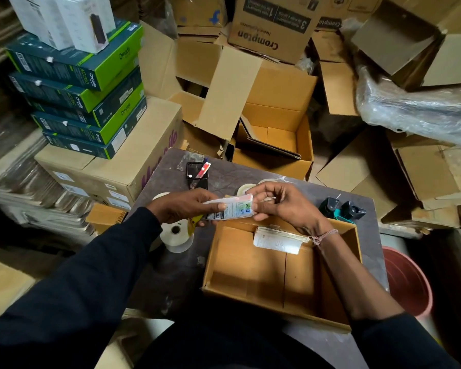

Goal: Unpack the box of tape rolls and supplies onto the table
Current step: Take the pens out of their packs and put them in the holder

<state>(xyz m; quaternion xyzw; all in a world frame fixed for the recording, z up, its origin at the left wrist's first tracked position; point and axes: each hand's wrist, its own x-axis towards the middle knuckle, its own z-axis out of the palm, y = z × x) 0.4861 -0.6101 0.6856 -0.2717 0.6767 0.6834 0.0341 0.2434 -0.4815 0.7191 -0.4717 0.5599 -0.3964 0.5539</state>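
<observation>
An open brown cardboard box [250, 265] sits on the dark table [176, 272] in front of me. Inside it, against the far wall, lies a stack of white paper slips [278, 239]. My left hand [183, 206] and my right hand [280, 203] both hold a small white printed packet [232, 207] above the box's far edge. A white tape roll [175, 234] stands on the table left of the box, with a yellow item [192, 222] beside it. Clear tape rolls [246, 188] lie behind my right hand.
A black pen holder [197, 174] with pens stands at the table's far side. Two black clips [341, 209] lie at the right. A pink bucket [407, 280] sits by the table's right edge. Open cardboard boxes [274, 129] and stacked green boxes [83, 83] crowd the surroundings.
</observation>
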